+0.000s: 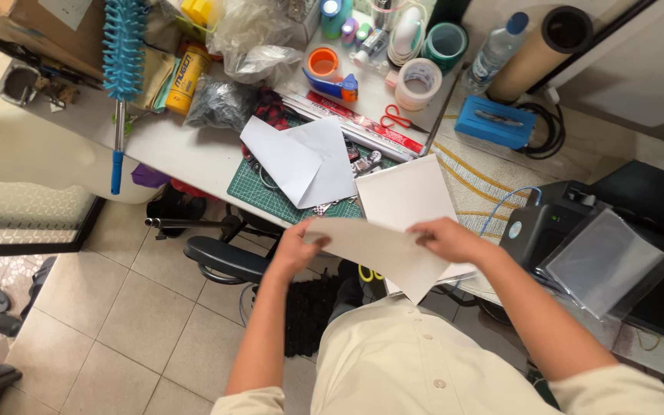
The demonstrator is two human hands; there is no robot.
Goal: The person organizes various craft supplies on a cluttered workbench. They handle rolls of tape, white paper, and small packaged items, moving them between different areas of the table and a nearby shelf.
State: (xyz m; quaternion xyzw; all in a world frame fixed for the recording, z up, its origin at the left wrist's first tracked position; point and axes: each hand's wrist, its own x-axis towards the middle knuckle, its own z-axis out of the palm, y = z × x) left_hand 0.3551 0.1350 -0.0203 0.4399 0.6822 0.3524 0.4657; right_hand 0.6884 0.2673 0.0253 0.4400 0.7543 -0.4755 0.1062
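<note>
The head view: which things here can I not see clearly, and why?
- Left hand fingers: behind the white sheet held by both hands.
- Green cutting mat: mostly under folded papers.
- Black device: partly covered by a clear plastic sleeve.
- Red scissors: too small for detail.
</note>
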